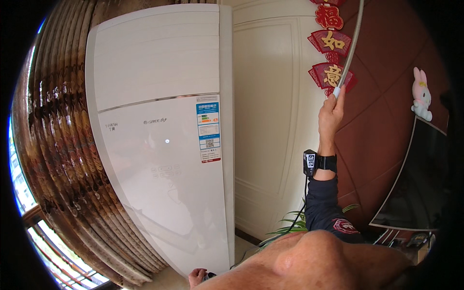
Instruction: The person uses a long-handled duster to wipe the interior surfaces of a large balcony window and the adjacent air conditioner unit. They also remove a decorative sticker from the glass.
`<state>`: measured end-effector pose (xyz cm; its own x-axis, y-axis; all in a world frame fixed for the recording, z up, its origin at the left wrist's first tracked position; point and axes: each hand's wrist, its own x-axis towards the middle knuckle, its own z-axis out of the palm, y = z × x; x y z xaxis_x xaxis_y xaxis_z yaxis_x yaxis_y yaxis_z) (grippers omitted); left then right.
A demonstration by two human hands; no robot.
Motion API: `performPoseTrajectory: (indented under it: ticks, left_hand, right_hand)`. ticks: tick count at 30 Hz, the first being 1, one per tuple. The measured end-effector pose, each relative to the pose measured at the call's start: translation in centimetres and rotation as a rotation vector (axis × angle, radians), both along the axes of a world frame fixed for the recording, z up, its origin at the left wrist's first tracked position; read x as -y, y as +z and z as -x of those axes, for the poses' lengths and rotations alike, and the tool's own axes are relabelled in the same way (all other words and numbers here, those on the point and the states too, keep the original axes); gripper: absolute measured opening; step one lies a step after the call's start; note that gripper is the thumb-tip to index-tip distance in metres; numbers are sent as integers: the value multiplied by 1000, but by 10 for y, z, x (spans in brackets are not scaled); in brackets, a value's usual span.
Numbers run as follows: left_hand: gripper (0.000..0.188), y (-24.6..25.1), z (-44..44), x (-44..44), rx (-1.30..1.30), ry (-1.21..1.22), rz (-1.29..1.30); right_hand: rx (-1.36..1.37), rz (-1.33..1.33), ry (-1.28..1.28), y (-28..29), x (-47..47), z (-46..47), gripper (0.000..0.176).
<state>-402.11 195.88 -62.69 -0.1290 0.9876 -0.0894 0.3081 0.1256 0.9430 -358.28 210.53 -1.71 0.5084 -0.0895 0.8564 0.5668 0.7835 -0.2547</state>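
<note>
My raised right hand [331, 115] grips the pale lower end of a slender metal pole [352, 45]. The pole runs up past the top edge, so its far end is out of view. On that wrist, a small black device [310, 163] sits on a black strap, with a cable hanging from it. At the bottom edge, my left hand [197, 277] shows only in part, low before the white floor-standing Gree air conditioner [170, 210]. Its fingers look curled, and I cannot tell whether they hold anything. A lit power symbol [167, 141] shows on the air conditioner's front.
Patterned brown curtains [69, 145] hang left of the air conditioner. Red fan-shaped ornaments [330, 43] hang behind the pole by a cream panel [266, 108]. A plush rabbit [421, 96] sits atop a dark screen [417, 181]. Green leaves [290, 224] and close bare skin [308, 259] appear below.
</note>
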Motion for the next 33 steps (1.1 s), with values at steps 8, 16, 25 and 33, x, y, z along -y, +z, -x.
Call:
performPoseTrajectory:
  ticks: [8,16,25,33]
  left_hand:
    - [34,-9,1,-13,-18,21,-124]
    - [35,-6,13,0,223,131,-71]
    - [35,26,33,43,192,291,-62]
    - [34,27,52,64,214,338,-133]
  right_hand:
    - [173,218,-110,9,-45,44,48]
    - [280,310,202,37,-70,84,47]
    - [267,420,722,100,-9,148,51]
    - [291,351,962,123,43,196,56]
